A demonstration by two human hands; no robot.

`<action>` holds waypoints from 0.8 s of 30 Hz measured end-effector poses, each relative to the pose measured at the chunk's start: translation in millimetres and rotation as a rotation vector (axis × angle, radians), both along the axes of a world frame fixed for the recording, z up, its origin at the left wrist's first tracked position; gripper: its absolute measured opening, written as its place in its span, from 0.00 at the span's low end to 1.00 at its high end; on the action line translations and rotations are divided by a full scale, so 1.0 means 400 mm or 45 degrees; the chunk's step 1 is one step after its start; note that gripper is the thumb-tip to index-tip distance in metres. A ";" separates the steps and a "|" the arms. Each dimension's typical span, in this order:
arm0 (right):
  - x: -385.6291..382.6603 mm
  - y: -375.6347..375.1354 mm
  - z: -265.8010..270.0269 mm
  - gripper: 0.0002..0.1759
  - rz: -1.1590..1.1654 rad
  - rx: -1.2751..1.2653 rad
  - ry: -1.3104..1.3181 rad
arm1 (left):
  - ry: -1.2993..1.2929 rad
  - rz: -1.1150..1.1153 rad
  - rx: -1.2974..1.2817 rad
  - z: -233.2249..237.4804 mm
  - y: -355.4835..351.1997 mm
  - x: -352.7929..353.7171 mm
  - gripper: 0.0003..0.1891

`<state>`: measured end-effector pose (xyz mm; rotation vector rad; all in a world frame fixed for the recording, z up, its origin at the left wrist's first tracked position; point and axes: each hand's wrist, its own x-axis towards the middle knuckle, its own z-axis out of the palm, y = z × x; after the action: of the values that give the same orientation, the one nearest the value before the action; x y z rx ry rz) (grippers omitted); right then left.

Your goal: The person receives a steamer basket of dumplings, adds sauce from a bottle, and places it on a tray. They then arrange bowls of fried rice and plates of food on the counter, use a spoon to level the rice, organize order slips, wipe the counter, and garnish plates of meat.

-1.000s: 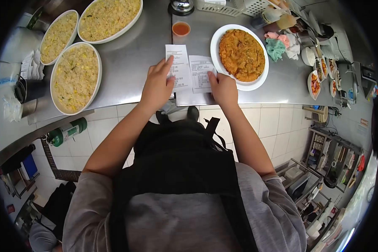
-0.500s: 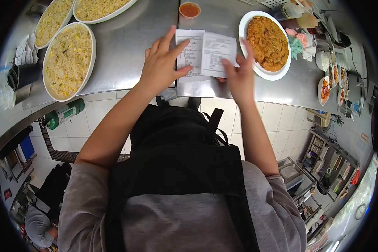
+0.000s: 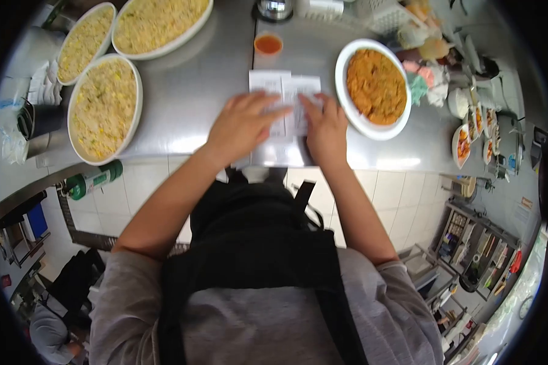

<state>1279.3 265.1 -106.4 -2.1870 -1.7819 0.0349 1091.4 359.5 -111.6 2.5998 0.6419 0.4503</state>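
Note:
Two white printed receipts, a left one [image 3: 266, 81] and a right one [image 3: 306, 85], lie side by side on the steel counter [image 3: 189, 97]. My left hand [image 3: 242, 126] rests flat on the left receipt with its fingers spread. My right hand [image 3: 326, 129] lies flat on the lower part of the right receipt, fingers pointing away from me. Neither hand grips the paper. A white plate [image 3: 342, 103] of orange food sits just right of my right hand. A small cup of orange sauce [image 3: 268, 44] stands beyond the receipts.
Three oval white dishes of fried rice sit at the left, the nearest one [image 3: 137, 115] by the counter edge. Pink and green cloths [image 3: 419, 82] and several small filled bowls [image 3: 469, 140] crowd the right. A green bottle [image 3: 94, 182] hangs under the counter.
The receipts, lifted off the counter half a second ago, now lie flat on it again. Both hands have come down on top of them.

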 end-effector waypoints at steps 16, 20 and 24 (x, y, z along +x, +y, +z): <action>0.216 0.945 0.025 0.18 -0.591 0.158 1.132 | 0.002 -0.016 0.098 0.020 0.009 -0.009 0.24; 0.185 0.831 0.065 0.17 -0.243 0.390 1.540 | -0.032 -0.010 0.120 0.007 0.008 -0.010 0.24; 0.133 0.756 0.080 0.12 -0.393 0.148 1.161 | -0.027 0.002 0.081 0.003 0.013 -0.009 0.24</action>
<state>1332.6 567.4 -74.4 -1.8597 -0.9088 0.7083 1087.6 364.7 -110.5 2.6509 0.6321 0.5063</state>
